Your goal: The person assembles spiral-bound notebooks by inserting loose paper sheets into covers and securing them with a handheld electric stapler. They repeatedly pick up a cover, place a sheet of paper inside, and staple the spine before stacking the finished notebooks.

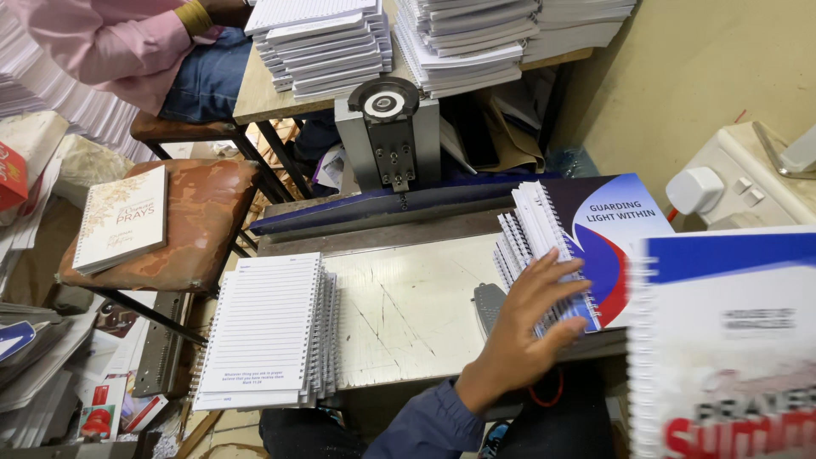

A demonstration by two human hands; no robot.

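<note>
Fanned stack of spiral-bound notebooks (531,246), right of centre on the table (408,306): white pages, wire spines, blue, red and white cover on the lowest. Count unclear, roughly six. One hand (527,327), fingers spread, flat on the stack's lower edge; left or right not discernible. One blurred notebook (722,348) at lower right, holding grip hidden, state not discernible. One stack of lined notebooks (268,331) at lower left. One binding machine (388,132) at upper centre. One cream notebook (121,219) on a brown stool (200,221), left. Three stacks (442,38) along the top edge.
</note>
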